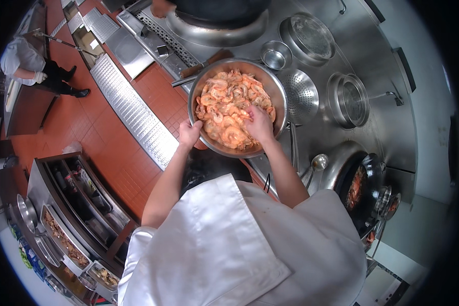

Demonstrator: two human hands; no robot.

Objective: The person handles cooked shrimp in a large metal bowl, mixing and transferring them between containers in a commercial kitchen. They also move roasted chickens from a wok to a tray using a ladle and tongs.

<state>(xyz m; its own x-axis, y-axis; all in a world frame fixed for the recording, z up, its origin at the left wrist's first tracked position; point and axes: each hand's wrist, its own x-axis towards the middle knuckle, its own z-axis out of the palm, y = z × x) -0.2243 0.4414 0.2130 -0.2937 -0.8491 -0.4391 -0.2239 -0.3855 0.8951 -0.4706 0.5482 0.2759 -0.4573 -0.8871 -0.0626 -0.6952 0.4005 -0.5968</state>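
A round stainless steel bowl (pixel 282 99) heaped with orange-pink shrimp (pixel 229 103) is in front of me at the stove's edge. My left hand (pixel 190 133) grips its rim at the lower left, thumb over the edge. Inside the bowl, my right hand (pixel 258 121) has its fingers on the shrimp at the right side; the fingertips are partly among them, and a shrimp seems pinched there. Right of the bowl lies a perforated metal strainer ladle (pixel 299 95), its handle pointing towards me. Wooden-handled tools (pixel 193 71) show behind the bowl's upper left rim.
Beyond the bowl sits a large black wok (pixel 222 11). Another wok (pixel 352 191) holding food is at the right, near a small ladle (pixel 319 162). Water-filled metal containers (pixel 352 100) stand beside a running tap (pixel 398 100). A person (pixel 34 69) stands far left, holding a long-handled tool.
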